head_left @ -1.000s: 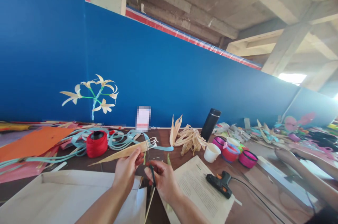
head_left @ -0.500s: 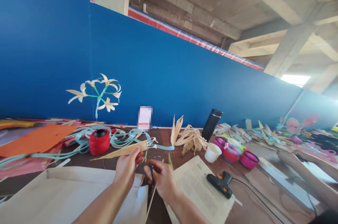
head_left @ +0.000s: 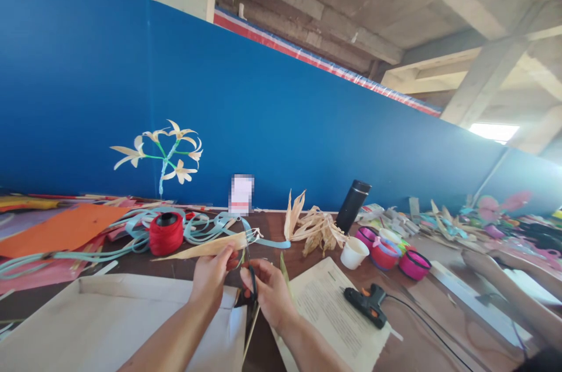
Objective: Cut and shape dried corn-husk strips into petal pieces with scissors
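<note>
My left hand point(head_left: 211, 275) pinches a long, pointed strip of dried corn husk point(head_left: 199, 248) that lies flat and points left. Close beside it, my right hand point(head_left: 268, 293) is closed round dark-handled scissors point(head_left: 250, 278), whose blades reach up to the husk's frayed right end. A thin husk sliver point(head_left: 250, 334) hangs down below my right hand. Both hands hover over the wooden table point(head_left: 421, 337), above the edge of a flat beige envelope point(head_left: 114, 325).
A red raffia spool point(head_left: 165, 234) and pale blue ribbon point(head_left: 109, 243) lie to the left. Printed paper point(head_left: 338, 313), a black glue gun point(head_left: 367, 303), a white cup point(head_left: 352, 253), coloured spools point(head_left: 397, 258), a husk pile point(head_left: 314, 226) and a black flask point(head_left: 352, 205) lie right. Another person's forearm point(head_left: 513, 293) rests far right.
My right hand has moved slightly up and closer to the left hand, bringing the scissors nearer the husk's end. The view has shifted a little.
</note>
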